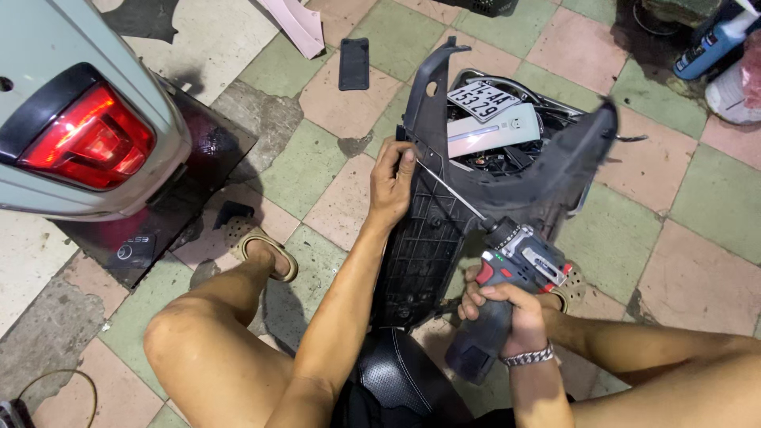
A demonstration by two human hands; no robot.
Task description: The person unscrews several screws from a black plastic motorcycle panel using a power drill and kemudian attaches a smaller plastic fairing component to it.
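Red-and-grey cordless drill (507, 285) sits clenched in the right hand (511, 313), fingers wrapped tight round its handle. From that grip its long bit (452, 190) runs up-left to the black plastic scooter panel (428, 230). The left hand (392, 182) pinches the panel's edge at the bit's tip. Beyond lies a number plate (482, 99).

Red tail light (91, 141) on a grey scooter rear (47, 47), upper left. Flat black panel (353, 63) and pale pink panel (295, 24) on the tiled floor (333, 103). Blue spray bottle (709, 43), upper right.
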